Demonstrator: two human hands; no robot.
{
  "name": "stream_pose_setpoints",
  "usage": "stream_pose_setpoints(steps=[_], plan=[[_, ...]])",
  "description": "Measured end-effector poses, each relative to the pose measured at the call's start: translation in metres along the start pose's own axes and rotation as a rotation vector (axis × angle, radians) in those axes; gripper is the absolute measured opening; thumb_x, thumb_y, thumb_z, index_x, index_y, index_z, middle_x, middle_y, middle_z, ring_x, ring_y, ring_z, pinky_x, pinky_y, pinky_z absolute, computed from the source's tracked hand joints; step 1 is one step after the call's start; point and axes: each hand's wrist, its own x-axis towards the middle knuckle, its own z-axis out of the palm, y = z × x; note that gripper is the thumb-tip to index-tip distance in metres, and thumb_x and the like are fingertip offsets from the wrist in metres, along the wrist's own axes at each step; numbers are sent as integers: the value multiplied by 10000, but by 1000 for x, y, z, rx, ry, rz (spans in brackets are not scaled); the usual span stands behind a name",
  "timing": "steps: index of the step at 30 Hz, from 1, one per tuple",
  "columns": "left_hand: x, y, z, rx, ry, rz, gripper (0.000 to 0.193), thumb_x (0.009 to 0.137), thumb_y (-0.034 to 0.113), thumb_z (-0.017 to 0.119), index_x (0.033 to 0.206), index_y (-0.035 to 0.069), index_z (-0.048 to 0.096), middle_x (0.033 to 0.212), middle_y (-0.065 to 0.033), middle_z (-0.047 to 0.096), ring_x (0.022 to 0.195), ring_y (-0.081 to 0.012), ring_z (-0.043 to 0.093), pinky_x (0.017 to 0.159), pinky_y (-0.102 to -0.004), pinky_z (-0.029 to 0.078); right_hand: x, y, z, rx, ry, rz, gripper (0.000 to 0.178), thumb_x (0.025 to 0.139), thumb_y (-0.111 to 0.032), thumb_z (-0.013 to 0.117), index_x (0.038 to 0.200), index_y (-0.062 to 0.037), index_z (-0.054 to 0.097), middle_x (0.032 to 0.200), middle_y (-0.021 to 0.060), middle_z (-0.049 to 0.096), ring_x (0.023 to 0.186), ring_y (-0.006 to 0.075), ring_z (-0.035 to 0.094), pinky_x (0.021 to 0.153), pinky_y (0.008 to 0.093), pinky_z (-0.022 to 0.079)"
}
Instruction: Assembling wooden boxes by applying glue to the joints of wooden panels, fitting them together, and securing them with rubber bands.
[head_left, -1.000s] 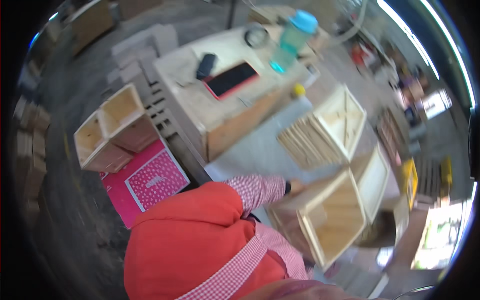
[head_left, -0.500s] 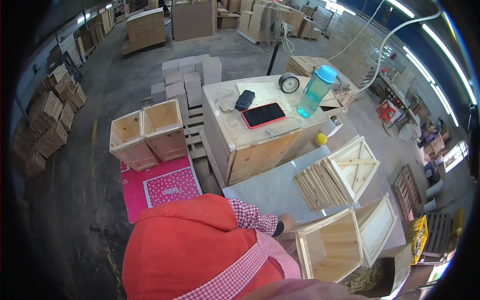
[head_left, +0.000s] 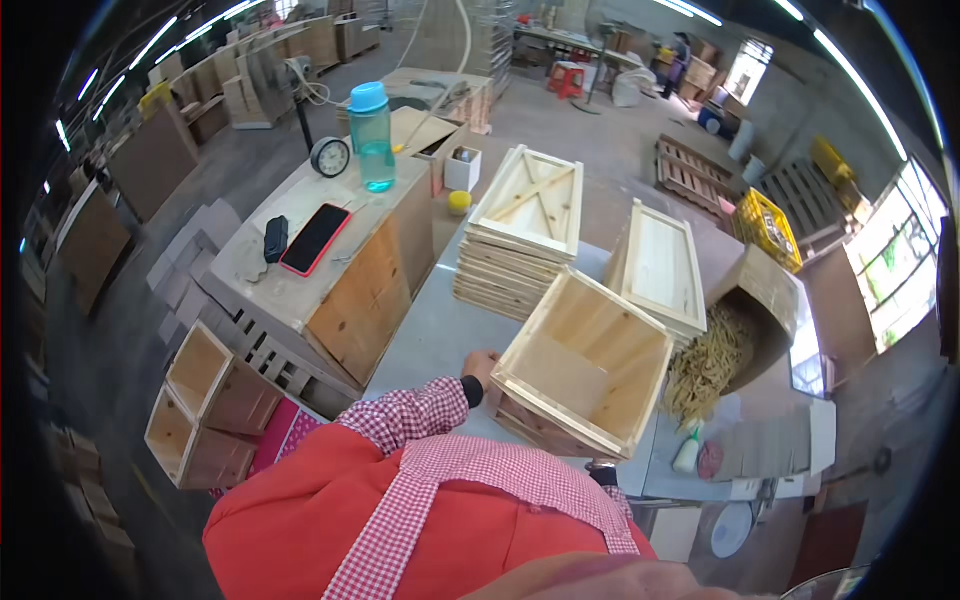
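An open-topped pale wooden box [head_left: 580,365] sits tilted on the grey work table, right in front of me. My left hand [head_left: 482,366] is closed against its left side, near the upper left corner. Only a sliver of my right hand [head_left: 602,465] shows below the near edge of the box; its fingers are hidden. Beyond the box rises a stack of wooden frame panels [head_left: 520,235], the top one with crossed braces. To its right lies another pile of pale panels [head_left: 660,265].
On a wooden cabinet [head_left: 365,320] at left stand a blue bottle [head_left: 372,140], a round clock [head_left: 330,157] and a red-edged phone [head_left: 316,240]. A carton [head_left: 765,300] spills straw-coloured strips [head_left: 710,365] at right. Two joined wooden boxes [head_left: 210,410] stand at lower left.
My view has swung to the right, so the table and carton show more fully. My left hand stays at the box's left side. A bit of my right hand has come into view below the box.
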Motion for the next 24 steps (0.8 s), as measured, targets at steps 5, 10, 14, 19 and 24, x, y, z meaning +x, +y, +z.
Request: stream_pose_setpoints(steps=[5, 10, 14, 19, 24], plan=[[44, 76, -26, -317, -295, -98, 382, 943, 378, 506, 1169, 76, 567, 935, -56, 627, 792, -135, 604, 684, -270, 494, -106, -169, 75, -374, 242, -882, 299, 942, -221, 494, 1043, 36, 609, 780, 126, 656, 702, 196, 604, 671, 311, 490], [51, 188, -21, -534, -421, 139, 328, 922, 313, 554, 1131, 60, 563, 976, -31, 601, 848, -108, 570, 720, -266, 474, -147, -271, 110, -566, 139, -1209, 335, 959, -211, 469, 1175, 24, 570, 997, 139, 662, 907, 218, 620, 811, 312, 469], [92, 186, 6, -197, -396, 341, 268, 887, 234, 586, 1056, 25, 593, 951, -36, 609, 866, -123, 580, 733, -280, 480, -187, -296, 121, -724, 46, -1106, 366, 931, -247, 504, 1225, -39, 570, 893, 154, 670, 806, 288, 651, 733, 378, 499], [92, 199, 4, -296, -457, 103, 197, 847, 139, 596, 976, -7, 628, 899, -64, 638, 832, -157, 617, 738, -307, 502, -198, -310, 127, -1120, 56, -1021, 373, 911, -273, 493, 1223, -85, 571, 848, 172, 667, 758, 351, 652, 675, 444, 516], [92, 198, 6, -559, -439, -11, 157, 835, 115, 595, 927, -5, 638, 847, -81, 648, 757, -176, 631, 707, -324, 513, -191, -317, 130, -1272, 88, -1121, 386, 905, -261, 476, 1239, -81, 548, 833, 180, 664, 750, 362, 642, 650, 456, 511]])
